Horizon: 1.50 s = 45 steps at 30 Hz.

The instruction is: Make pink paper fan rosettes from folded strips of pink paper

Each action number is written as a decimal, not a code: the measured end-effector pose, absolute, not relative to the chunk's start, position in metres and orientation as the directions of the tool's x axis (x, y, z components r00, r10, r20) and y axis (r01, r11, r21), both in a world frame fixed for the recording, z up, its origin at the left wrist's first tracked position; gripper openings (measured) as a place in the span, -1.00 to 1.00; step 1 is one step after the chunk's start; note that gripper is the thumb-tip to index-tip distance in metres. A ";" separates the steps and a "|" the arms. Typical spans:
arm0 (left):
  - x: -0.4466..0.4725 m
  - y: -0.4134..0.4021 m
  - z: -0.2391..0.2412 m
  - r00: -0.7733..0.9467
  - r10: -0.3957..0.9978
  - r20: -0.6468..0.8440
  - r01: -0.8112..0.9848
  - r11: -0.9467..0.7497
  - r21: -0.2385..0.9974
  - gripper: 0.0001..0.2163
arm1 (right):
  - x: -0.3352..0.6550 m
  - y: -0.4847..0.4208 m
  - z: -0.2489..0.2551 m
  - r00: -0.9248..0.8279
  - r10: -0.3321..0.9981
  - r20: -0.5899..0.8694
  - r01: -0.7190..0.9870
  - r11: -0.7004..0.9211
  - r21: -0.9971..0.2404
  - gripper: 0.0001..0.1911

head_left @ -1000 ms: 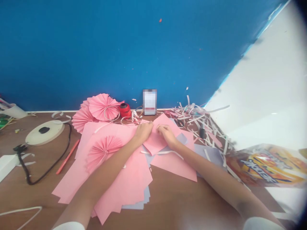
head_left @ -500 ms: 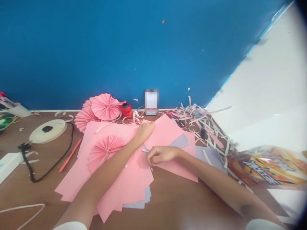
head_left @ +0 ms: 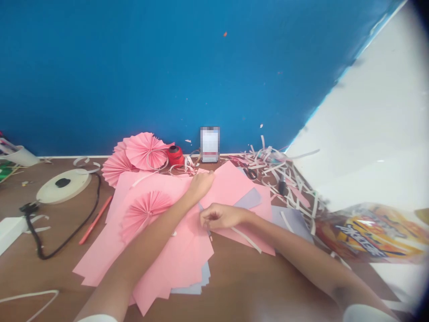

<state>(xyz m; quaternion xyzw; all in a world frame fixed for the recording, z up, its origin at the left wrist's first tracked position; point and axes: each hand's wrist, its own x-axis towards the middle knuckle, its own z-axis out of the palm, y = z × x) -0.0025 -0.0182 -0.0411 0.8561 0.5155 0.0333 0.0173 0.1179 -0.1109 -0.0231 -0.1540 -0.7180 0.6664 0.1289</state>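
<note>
My left hand (head_left: 201, 185) is closed at the far edge of the pink paper sheets (head_left: 191, 250); its fingertips and anything in them are hidden. Closer to me, my right hand (head_left: 223, 215) has its fingers curled together over the near edge of another pink sheet (head_left: 234, 179). From beneath that wrist a narrow white strip (head_left: 247, 239) slants across the pink paper; whether the fingers grip it I cannot tell. A pleated pink paper fan (head_left: 147, 209) lies on the sheets, partly behind my left forearm. Grey-lilac paper (head_left: 192, 284) shows under the pile.
Against the blue wall stand more pink fans (head_left: 145, 150), a red thread spool (head_left: 175, 155) and a phone (head_left: 210, 145). White strip scraps (head_left: 284, 167) heap up at right near a snack bag (head_left: 372, 230). A cream reel (head_left: 63, 185), black cable (head_left: 72, 250) and red pen (head_left: 96, 220) lie left.
My right hand has shifted slightly left with its fingers curled. The white strip now shows below the right wrist; earlier, a white end showed by the fingertips. My left hand stays in place.
</note>
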 end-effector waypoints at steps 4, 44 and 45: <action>-0.002 -0.019 -0.042 0.460 0.888 0.024 0.886 -0.461 0.061 -0.63 | 0.115 -0.117 -0.023 -0.976 0.200 -0.082 0.090 0.031 -0.995 -0.87; -0.017 -0.025 0.024 0.587 0.808 0.042 0.244 -0.227 0.943 -0.46 | 0.150 -0.087 0.026 -0.512 0.855 -0.081 -0.223 -0.223 -0.949 -0.45; -0.015 -0.025 0.021 0.581 0.812 0.058 0.252 -0.247 0.936 -0.46 | 0.149 -0.089 0.026 -0.482 0.873 -0.076 -0.220 -0.205 -0.954 -0.47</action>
